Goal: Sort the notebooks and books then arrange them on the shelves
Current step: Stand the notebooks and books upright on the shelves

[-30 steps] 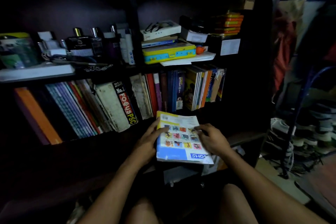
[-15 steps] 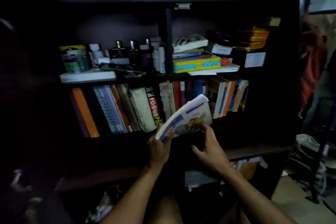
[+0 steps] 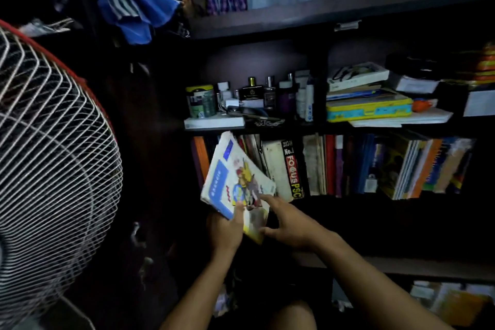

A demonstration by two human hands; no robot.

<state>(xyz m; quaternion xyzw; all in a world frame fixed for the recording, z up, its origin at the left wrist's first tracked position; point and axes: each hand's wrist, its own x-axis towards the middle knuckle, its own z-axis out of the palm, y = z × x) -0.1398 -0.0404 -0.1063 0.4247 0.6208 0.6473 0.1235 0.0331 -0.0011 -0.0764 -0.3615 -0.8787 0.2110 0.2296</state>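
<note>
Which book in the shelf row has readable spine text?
The black-spined book reading "No.1 FOCUS PSC", standing right of the held booklet. The other spines show no legible lettering.

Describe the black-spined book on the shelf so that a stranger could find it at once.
Start at the dark bookshelf and go to the row of upright books under the perfume bottles. Right of the cartoon workbook held by both hands stands the book: alone with a black spine, lettered "No.1 FOCUS PSC".
</note>
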